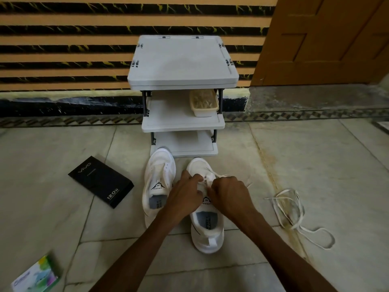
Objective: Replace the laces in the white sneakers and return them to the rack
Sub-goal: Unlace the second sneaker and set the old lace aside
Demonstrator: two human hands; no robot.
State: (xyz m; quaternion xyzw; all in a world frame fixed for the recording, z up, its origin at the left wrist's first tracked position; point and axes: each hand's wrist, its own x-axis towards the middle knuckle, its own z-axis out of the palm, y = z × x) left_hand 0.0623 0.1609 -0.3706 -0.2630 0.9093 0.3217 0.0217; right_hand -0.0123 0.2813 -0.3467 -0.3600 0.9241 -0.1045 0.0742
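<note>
Two white sneakers stand side by side on the floor, toes toward a grey three-shelf rack (182,124). The left sneaker (159,175) has no lace in it. Over the tongue of the right sneaker (207,226), my left hand (185,197) and my right hand (229,193) both pinch a white lace (220,176) at the eyelets. My hands hide most of the eyelet area. A loose white lace (294,213) lies tangled on the floor to the right.
A black box (101,181) lies on the floor left of the sneakers. A small colourful carton (35,277) sits at the lower left. A beige basket (203,102) stands on the rack's middle shelf. A wooden door (324,39) is at the upper right.
</note>
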